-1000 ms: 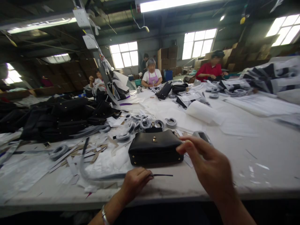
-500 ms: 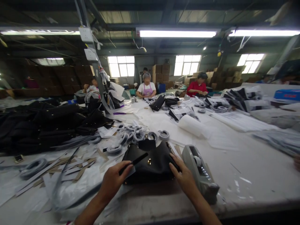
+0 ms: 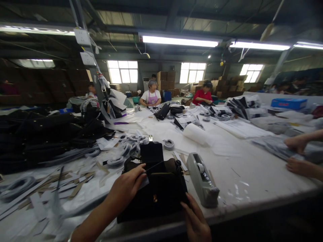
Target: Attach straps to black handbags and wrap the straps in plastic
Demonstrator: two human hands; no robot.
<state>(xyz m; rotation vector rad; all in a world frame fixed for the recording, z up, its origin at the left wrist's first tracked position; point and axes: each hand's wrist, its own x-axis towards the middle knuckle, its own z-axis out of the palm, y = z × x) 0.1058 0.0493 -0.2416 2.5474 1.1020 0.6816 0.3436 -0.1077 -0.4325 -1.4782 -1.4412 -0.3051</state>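
Note:
A black handbag [image 3: 166, 190] stands on the table's near edge, its flap [image 3: 152, 154] raised at the back and a small gold clasp on its front. My left hand [image 3: 126, 185] is closed over the bag's upper left, pinching a thin black strap [image 3: 155, 166]; a small clear piece shows by the fingers. On the lower right side, my right hand [image 3: 196, 218] grips the bag between thumb and fingers. Just right of the bag stands a grey tape dispenser [image 3: 203, 183]. The bag's inside is too dark to make out.
Coiled wrapped straps [image 3: 117, 161] and card scraps [image 3: 75, 181] lie to the left, before a heap of black bags [image 3: 50, 134]. A white foam roll [image 3: 199, 134] lies behind the dispenser. Another person's hands [image 3: 300, 164] work at the right; people sit across the table.
The bag has come nearer and tipped, showing more of its front and the raised flap. My right hand has slid down its side. The view has turned right, bringing a co-worker's hands in.

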